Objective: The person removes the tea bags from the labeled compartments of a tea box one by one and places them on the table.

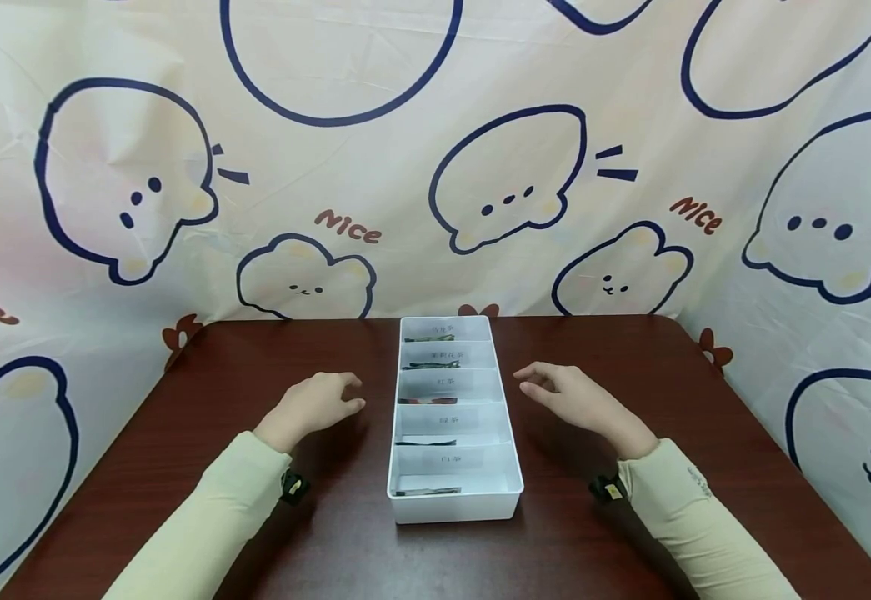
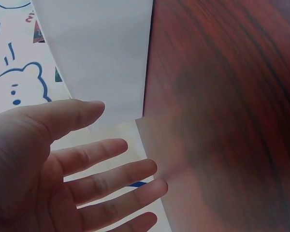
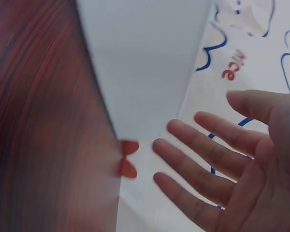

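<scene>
A long white box (image 1: 453, 508) with several labelled compartments stands lengthwise on the table. Flat packets lie in its compartments, among them a reddish packet (image 1: 427, 401) in the middle one and greenish packets (image 1: 431, 364) farther back. To the box's left hovers my left hand (image 1: 313, 406), apart from it, fingers relaxed and holding nothing. My right hand (image 1: 578, 398) is held on the other side, likewise apart from the box and with nothing in it. Both wrist views show spread fingers beside the box's outer wall (image 2: 101, 53); the inside of the box is mostly hidden there.
The dark brown wooden table (image 1: 315, 542) reaches back to a cloth backdrop (image 1: 397, 183) printed with blue-outlined cartoon bears. Similar cloth hangs at the left and right sides. A small dark device with a yellow mark (image 1: 295, 487) sits at the left wrist, with another at the right.
</scene>
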Demonstrator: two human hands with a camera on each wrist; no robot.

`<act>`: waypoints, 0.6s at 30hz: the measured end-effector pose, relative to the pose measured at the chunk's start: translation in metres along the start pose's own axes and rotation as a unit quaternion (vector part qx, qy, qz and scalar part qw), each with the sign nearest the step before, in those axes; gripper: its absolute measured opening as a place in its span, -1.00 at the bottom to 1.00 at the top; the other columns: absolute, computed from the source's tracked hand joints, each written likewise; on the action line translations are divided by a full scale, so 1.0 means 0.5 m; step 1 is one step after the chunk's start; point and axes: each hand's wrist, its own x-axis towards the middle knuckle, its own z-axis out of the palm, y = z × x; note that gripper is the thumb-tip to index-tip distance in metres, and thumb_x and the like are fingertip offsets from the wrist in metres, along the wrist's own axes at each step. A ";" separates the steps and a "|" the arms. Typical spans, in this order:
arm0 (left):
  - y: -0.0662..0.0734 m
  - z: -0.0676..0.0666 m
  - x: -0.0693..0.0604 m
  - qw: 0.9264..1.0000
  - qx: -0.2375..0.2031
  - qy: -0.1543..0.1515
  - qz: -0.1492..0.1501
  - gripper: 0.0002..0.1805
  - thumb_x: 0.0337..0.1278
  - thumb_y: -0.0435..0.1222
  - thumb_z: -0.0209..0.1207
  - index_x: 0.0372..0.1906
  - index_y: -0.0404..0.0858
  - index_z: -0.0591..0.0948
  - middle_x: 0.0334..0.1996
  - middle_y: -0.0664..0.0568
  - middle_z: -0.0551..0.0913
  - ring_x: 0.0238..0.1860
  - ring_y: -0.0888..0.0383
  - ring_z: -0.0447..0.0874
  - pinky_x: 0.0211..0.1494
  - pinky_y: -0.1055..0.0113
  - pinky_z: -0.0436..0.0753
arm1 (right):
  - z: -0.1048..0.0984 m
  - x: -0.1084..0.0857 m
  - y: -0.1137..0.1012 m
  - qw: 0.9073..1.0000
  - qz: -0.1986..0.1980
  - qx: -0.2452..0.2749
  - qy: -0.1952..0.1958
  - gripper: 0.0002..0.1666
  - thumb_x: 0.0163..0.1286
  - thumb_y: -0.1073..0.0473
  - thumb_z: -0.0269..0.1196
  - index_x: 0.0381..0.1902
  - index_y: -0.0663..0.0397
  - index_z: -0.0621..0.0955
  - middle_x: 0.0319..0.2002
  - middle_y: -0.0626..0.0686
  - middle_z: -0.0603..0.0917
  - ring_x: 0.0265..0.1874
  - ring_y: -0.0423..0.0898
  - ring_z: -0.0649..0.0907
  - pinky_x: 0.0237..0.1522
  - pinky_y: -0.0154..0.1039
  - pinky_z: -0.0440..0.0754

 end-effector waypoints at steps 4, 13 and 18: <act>0.000 0.000 0.001 1.000 -0.001 0.001 -0.001 -0.53 0.28 -0.11 0.17 0.20 -0.24 0.54 0.11 -0.15 0.61 0.07 -0.07 0.60 0.07 -0.09 0.57 | 0.000 -0.001 -0.018 0.996 -0.010 0.087 0.018 -0.66 0.47 -0.06 0.12 0.10 -0.12 0.59 0.03 0.02 0.67 -0.09 -0.01 0.67 -0.10 -0.11 0.65; 0.000 0.003 0.003 1.000 -0.003 0.003 0.001 -0.54 0.28 -0.11 0.17 0.20 -0.23 0.54 0.09 -0.14 0.63 0.04 -0.04 0.61 0.04 -0.08 0.58 | 0.033 0.006 -0.027 0.966 0.017 0.258 0.022 -0.56 0.41 0.11 0.22 0.15 0.24 0.53 0.12 0.27 0.57 0.03 0.17 0.62 0.00 0.02 0.64; -0.002 0.004 0.003 1.000 -0.002 0.006 0.004 -0.55 0.28 -0.12 0.17 0.19 -0.23 0.55 0.08 -0.14 0.63 0.03 -0.04 0.61 0.03 -0.07 0.59 | 0.053 0.008 -0.023 0.952 0.043 0.301 0.010 -0.54 0.38 0.21 0.23 0.16 0.34 0.49 0.12 0.32 0.55 -0.01 0.07 0.65 -0.02 0.01 0.65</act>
